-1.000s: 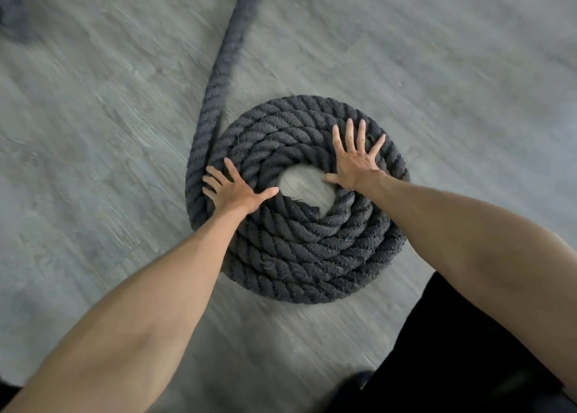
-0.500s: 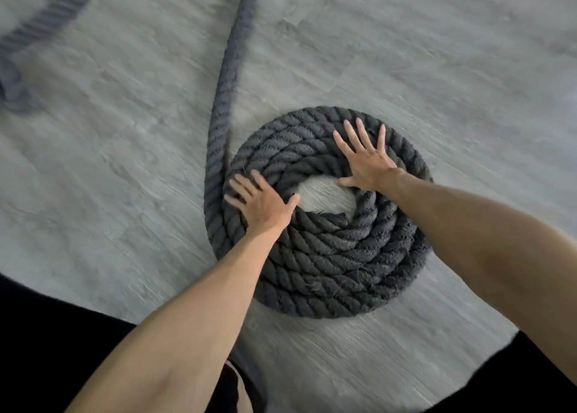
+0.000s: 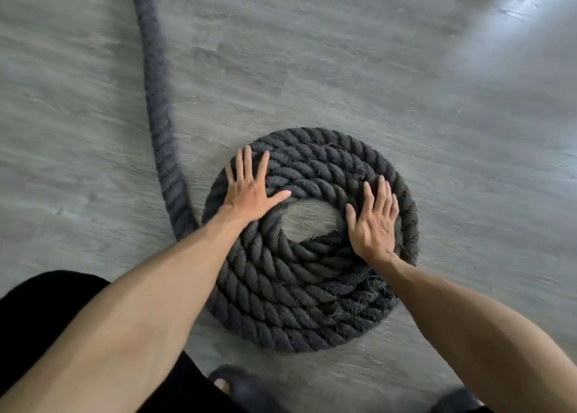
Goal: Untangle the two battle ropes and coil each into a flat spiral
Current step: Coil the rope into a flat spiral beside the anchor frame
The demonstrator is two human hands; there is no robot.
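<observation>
battle rope (image 3: 299, 303): thick twisted dark-grey strands, flat round spiral, hollow centre | left hand (image 3: 249, 191), right hand (image 3: 374, 222): fingers straight, palms pressing coil | floor (image 3: 343, 69): grey wood-grain

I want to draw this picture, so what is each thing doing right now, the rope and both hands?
Thick dark grey twisted rope coil: wound flat in several turns on the grey plank floor, with a hole in the middle.
Loose rope tail: not coiled, running away from the coil's left side.
Left hand: open, fingers spread, pressing on the coil.
Right hand: open, pressing flat on the coil.
</observation>
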